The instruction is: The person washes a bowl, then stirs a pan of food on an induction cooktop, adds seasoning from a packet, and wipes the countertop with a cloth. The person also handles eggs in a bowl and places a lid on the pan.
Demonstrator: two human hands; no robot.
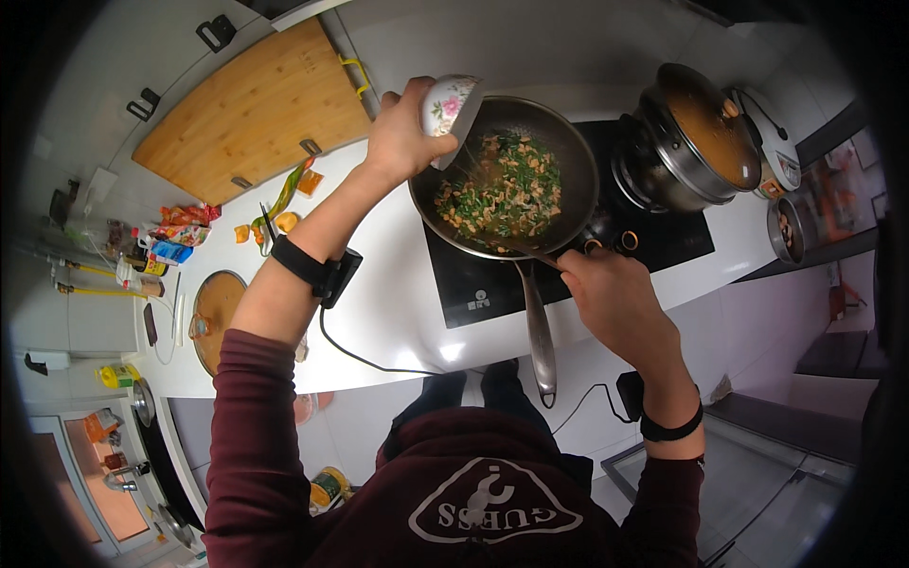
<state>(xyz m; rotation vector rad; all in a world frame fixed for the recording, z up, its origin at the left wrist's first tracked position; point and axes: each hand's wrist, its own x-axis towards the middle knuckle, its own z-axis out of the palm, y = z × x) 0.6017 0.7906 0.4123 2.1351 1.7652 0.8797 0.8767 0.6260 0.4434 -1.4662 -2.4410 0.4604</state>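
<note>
A white bowl with a pink flower pattern (447,108) is tipped on its side over the left rim of a deep frying pan (577,153), held by my left hand (406,135). Thin streaks of liquid seem to fall from its lip. Chopped greens and small pieces of meat (522,188) lie in the pan. My right hand (614,298) grips the handle of a spatula (529,250), whose far end is in the food near the pan's front edge. The pan's metal handle (540,334) points towards me, untouched by either hand. The bowl's inside is mostly hidden.
The pan is on a black cooktop (461,284). To its right stands a lidded steel pot (682,156), with a rice cooker (777,160) behind. A wooden cutting board (256,106) leans on the wall at left, near peppers (287,192), a round lid (220,312) and seasoning packets (183,231).
</note>
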